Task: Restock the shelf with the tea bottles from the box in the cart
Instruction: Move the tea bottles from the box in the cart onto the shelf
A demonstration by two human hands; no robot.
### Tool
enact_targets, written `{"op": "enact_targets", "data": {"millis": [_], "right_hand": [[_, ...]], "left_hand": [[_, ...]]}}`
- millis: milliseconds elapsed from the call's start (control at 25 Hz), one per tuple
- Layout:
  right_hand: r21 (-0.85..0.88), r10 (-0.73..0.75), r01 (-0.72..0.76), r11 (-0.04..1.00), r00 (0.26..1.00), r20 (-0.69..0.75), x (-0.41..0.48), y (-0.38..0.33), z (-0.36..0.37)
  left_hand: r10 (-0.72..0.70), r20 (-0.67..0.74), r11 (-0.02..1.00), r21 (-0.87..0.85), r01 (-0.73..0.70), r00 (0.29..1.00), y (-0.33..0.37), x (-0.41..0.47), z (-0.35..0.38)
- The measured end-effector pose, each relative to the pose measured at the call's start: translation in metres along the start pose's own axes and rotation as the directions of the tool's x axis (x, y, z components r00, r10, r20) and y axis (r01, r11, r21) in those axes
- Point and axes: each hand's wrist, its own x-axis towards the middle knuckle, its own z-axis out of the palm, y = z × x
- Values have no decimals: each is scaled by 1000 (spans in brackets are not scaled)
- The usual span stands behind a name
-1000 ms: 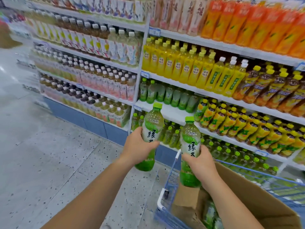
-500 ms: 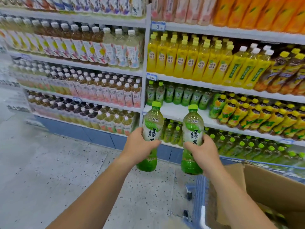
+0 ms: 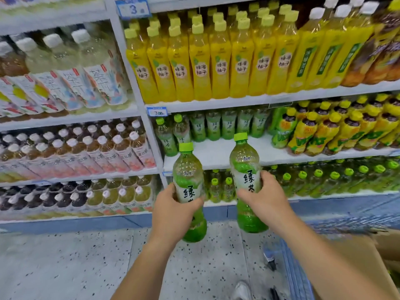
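Observation:
I hold two upright green tea bottles with lime caps and white labels. My left hand grips the left tea bottle around its label. My right hand grips the right tea bottle the same way, slightly higher. Both bottles hover in front of a white shelf whose front is bare, with a row of the same green tea bottles standing at its back. The cardboard box sits in the blue cart at lower right.
Yellow drink bottles fill the shelf above. Yellow-wrapped dark tea bottles crowd the right of the same shelf. Small green-capped bottles line the shelf below. White-capped tea bottles fill the left bay. Speckled floor lies underneath.
I have stepped closer to the shelves, which now fill the view. Both bottles have risen toward the bare shelf front, and the cart has slid to the lower right.

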Motion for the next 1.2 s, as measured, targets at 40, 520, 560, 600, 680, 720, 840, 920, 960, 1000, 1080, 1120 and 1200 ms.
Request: {"op": "enact_targets", "data": {"millis": [40,520,560,600,680,720,840,920,960,1000,1080,1120,1200], "right_hand": [[-10,-2,2,1000,1000,-5,20,2,6],[-100,-138,133,986,990,-41,208,24,69],[-110,-152,146,983,987,-46,222,27,73],[-112,-163,157,981,985,-52,234,29,75],[-101,-188,181,978,980,-67,258,35,80],[-87,-205,199,976,976,-74,268,36,82],[-50,-269,265,963,957,-107,290,43,93],[-40,-309,307,951,942,-127,296,53,102],[-33,-325,323,946,937,-127,300,60,108],[-22,-336,336,942,934,-126,301,67,111],[-3,-355,357,934,927,-119,302,74,114],[4,-369,372,928,922,-114,305,76,114],[23,-399,403,915,912,-92,313,80,115]], "left_hand": [[16,-2,1000,0,-16,1000,-2,21,6],[207,-56,960,203,-192,977,-49,233,74],[217,-63,956,217,-199,974,-53,244,77],[225,-68,952,227,-204,972,-55,254,82],[257,-82,944,235,-232,963,-62,273,91],[279,-92,939,234,-251,956,-64,280,94],[309,-126,942,180,-285,943,-68,301,107],[323,-143,940,159,-301,935,-71,311,117],[335,-151,937,155,-312,930,-75,315,122],[348,-160,934,146,-326,924,-78,316,126],[372,-184,927,124,-354,910,-83,316,132],[385,-201,923,111,-369,901,-84,318,133],[398,-231,917,81,-390,888,-91,324,135]]}}
